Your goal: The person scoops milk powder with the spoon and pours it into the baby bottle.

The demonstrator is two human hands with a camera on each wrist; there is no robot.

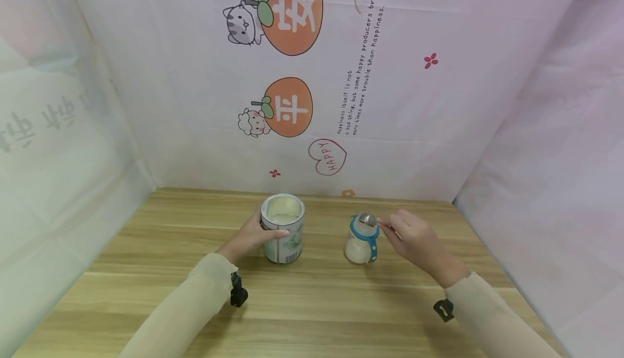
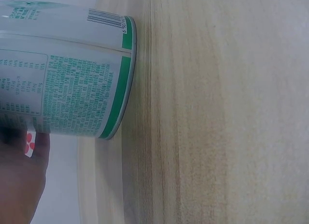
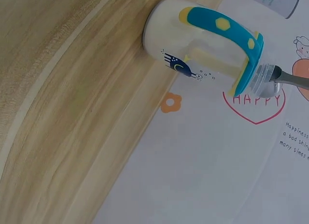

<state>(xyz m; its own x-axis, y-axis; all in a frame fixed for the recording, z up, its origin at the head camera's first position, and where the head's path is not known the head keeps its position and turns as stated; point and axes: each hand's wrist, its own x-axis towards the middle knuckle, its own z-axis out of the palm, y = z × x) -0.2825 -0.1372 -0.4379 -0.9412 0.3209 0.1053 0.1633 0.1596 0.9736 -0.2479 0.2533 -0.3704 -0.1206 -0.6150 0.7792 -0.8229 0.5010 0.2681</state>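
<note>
Our right hand (image 1: pixel 414 239) pinches a metal spoon (image 1: pixel 368 220), bowl directly over the blue-handled baby bottle's (image 1: pixel 363 241) mouth (upright); our left hand (image 1: pixel 253 236) grips the open white tin (image 1: pixel 283 228).

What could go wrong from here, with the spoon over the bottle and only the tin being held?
1. The spoon sits at the narrow mouth of the baby bottle; powder may spill onto the table.
2. The right hand holds only the spoon, and nothing steadies the bottle, so a nudge might tip it.
3. The left hand grips the open tin; a jolt could scatter its powder.
</note>
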